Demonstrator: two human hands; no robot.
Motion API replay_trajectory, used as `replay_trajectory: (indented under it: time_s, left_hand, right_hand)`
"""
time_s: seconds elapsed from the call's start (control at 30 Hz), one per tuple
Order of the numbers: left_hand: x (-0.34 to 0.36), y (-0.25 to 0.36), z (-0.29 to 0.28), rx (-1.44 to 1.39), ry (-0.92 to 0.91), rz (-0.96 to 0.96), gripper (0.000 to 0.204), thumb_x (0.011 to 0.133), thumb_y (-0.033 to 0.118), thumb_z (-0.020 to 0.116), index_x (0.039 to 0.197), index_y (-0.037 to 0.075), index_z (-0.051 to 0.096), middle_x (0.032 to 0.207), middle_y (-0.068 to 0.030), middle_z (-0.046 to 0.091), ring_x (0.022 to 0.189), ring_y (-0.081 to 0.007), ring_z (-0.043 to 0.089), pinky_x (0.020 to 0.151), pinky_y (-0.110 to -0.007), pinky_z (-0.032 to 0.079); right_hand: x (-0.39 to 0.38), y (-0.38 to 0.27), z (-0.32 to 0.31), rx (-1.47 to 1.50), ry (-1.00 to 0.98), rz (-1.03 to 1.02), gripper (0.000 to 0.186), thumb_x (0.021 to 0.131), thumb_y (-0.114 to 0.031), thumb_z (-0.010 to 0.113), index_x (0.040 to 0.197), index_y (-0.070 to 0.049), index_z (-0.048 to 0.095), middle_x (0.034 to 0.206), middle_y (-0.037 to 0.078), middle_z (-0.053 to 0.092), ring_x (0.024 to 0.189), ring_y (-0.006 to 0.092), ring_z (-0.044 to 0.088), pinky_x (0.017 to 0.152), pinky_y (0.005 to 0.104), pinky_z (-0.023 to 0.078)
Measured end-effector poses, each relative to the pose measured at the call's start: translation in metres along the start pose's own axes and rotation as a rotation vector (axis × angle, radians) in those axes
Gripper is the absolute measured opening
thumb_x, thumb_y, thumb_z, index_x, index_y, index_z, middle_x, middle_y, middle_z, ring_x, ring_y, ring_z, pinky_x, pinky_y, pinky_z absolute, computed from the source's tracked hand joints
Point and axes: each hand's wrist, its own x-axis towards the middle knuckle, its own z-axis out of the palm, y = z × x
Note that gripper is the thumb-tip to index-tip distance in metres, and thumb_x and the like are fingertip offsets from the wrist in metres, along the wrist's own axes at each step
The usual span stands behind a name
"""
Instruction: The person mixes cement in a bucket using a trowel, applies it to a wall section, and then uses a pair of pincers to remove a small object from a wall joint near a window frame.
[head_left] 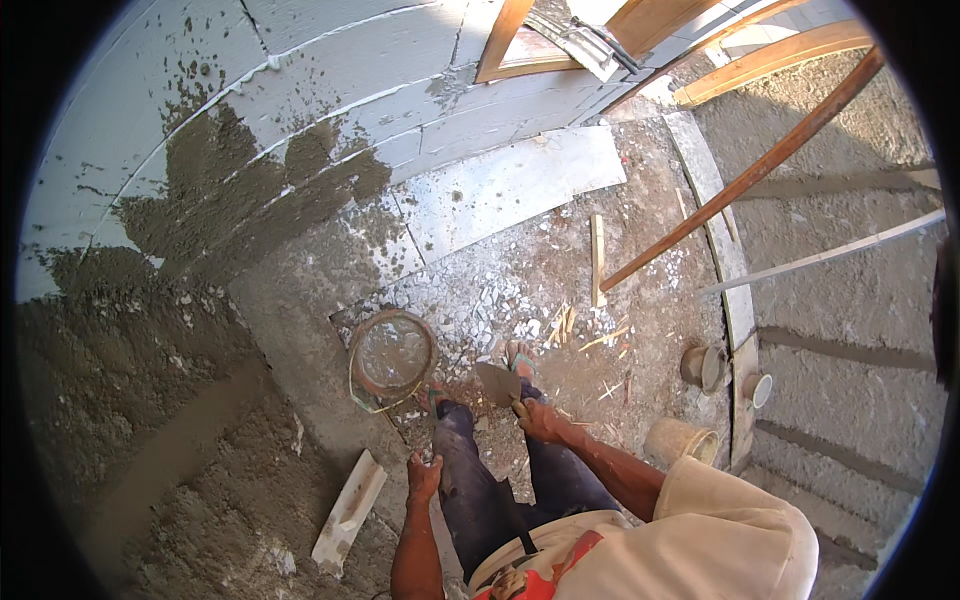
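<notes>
My right hand (543,420) is closed around the handle of a trowel (497,384), its grey blade pointing ahead over the ground by my feet. My left hand (424,478) hangs beside my left knee, fingers loosely bent and a little apart, with nothing visible in it. In front of my left foot stands a round bucket (432,352) with a wire handle, holding greyish wet material. A pale hand float (348,512) with a raised grip lies on the ground to the left of my left hand. Wet grey mortar (215,165) covers the lower part of the white block wall (350,75).
White boards (510,195) lie along the wall's foot, with white chips and wood scraps around them. A long brown pole (750,180) slants across the right side. Pails (683,440) stand at the right by a curved edging (712,220). Rough mortar-like ground (130,430) spreads at the left.
</notes>
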Motion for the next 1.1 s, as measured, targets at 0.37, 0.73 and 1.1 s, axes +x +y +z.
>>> replay_trajectory:
  time_s: [0.37, 0.73, 1.1]
  left_hand:
    - [-0.086, 0.051, 0.031, 0.111, -0.179, -0.270, 0.048, 0.100, 0.034, 0.051, 0.134, 0.000, 0.059, 0.121, -0.0172, 0.064, 0.109, -0.0292, 0.060, 0.096, -0.042, 0.047]
    - [-0.077, 0.205, 0.059, -0.077, -0.133, 0.208, 0.050, 0.094, 0.021, 0.052, 0.137, -0.004, 0.058, 0.125, -0.0144, 0.067, 0.109, -0.0238, 0.063, 0.095, -0.035, 0.049]
    - [-0.048, 0.237, 0.064, -0.082, -0.154, 0.045, 0.052, 0.097, 0.040, 0.061, 0.128, -0.001, 0.067, 0.115, -0.0152, 0.073, 0.098, -0.0228, 0.067, 0.091, -0.041, 0.051]
  right_hand:
    - [0.019, -0.008, -0.075, 0.083, -0.069, -0.464, 0.048, 0.090, -0.033, 0.061, 0.125, -0.002, 0.062, 0.120, 0.028, 0.068, 0.114, 0.0454, 0.065, 0.099, 0.0559, 0.050]
    - [-0.086, 0.327, -0.271, -0.041, 0.387, 0.250, 0.033, 0.079, -0.014, 0.063, 0.107, -0.001, 0.075, 0.108, 0.026, 0.074, 0.106, 0.0409, 0.071, 0.094, 0.0470, 0.056]
    - [-0.054, 0.242, -0.335, 0.013, 0.418, 0.088, 0.043, 0.080, -0.020, 0.073, 0.118, 0.000, 0.070, 0.107, 0.023, 0.074, 0.102, 0.0364, 0.073, 0.091, 0.0437, 0.057]
